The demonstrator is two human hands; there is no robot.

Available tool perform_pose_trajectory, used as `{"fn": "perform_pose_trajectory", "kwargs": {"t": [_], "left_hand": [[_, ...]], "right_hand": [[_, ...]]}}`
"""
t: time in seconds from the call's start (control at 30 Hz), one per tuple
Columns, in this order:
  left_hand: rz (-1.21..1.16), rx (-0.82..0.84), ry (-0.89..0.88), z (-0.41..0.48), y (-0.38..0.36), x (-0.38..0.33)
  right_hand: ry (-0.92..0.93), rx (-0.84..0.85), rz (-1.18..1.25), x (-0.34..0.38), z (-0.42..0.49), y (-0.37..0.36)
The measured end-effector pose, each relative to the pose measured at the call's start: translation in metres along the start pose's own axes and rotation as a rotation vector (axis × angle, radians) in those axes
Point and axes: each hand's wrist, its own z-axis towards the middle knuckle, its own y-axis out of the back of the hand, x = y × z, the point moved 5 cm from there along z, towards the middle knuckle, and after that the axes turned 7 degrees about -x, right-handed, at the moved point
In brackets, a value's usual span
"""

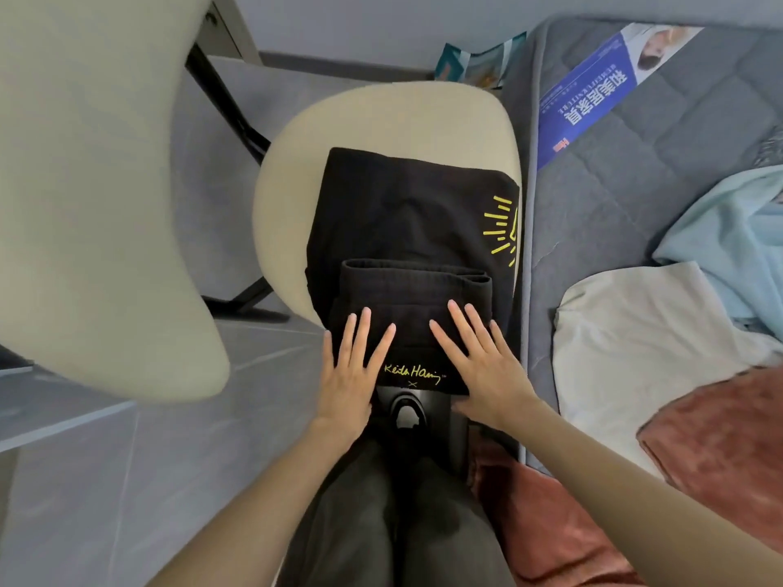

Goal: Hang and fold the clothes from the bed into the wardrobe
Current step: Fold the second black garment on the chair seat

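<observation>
black folded garment (415, 247) flat on cream chair seat (296, 184), long axis near-to-far, yellow signature at near edge | left hand (354, 366) and right hand (478, 353) palm-down on its near part, fingers straight, spread, pointing far | bed (635, 197) at right with light blue cloth (728, 230), white cloth (644, 332)

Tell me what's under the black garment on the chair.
The black garment lies on the cream chair seat, with the left hand and right hand flat on top. Anything between fabric and seat is covered, so I cannot tell.
</observation>
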Motion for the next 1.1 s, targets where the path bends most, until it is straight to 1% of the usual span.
{"fn": "perform_pose_trajectory", "kwargs": {"t": [0.13, 0.23, 0.33, 0.4, 0.5, 0.6, 0.67, 0.73, 0.8, 0.87, 0.93, 1.03, 1.1], "left_hand": [[0.024, -0.036, -0.008, 0.006, -0.023, 0.003], [0.018, -0.087, 0.007, 0.011, -0.033, 0.000], [-0.030, -0.140, 0.022, 0.011, -0.039, -0.004], [-0.059, -0.177, 0.032, 0.010, -0.039, -0.006], [-0.098, -0.189, 0.072, 0.006, -0.035, -0.011], [-0.107, -0.199, 0.093, 0.001, -0.023, -0.020], [-0.136, -0.247, 0.094, -0.003, -0.012, -0.023], [-0.165, -0.313, 0.074, -0.009, 0.000, -0.022], [-0.182, -0.354, 0.016, -0.015, 0.010, -0.020], [-0.200, -0.311, -0.025, -0.020, 0.019, -0.020], [-0.226, -0.220, -0.020, -0.021, 0.028, -0.023], [-0.244, -0.165, -0.029, -0.016, 0.047, -0.024], [-0.222, -0.120, -0.055, -0.012, 0.061, -0.025]], "right_hand": [[-0.009, -0.079, -0.120, -0.004, 0.005, -0.023], [-0.031, -0.171, -0.184, -0.008, 0.005, -0.033], [0.006, -0.249, -0.188, -0.007, 0.007, -0.036], [0.050, -0.259, -0.127, -0.008, 0.005, -0.034], [0.094, -0.196, -0.022, -0.009, -0.002, -0.028], [0.070, -0.092, 0.090, -0.011, -0.010, -0.014], [0.039, -0.028, 0.235, -0.014, -0.012, 0.000], [0.009, 0.038, 0.393, -0.018, -0.014, 0.012], [-0.016, 0.093, 0.522, -0.025, -0.018, 0.020], [-0.065, 0.090, 0.567, -0.032, -0.025, 0.025], [-0.101, 0.033, 0.481, -0.036, -0.034, 0.028], [-0.021, -0.028, 0.259, -0.028, -0.050, 0.026], [-0.011, -0.070, 0.210, -0.021, -0.058, 0.021]]}}
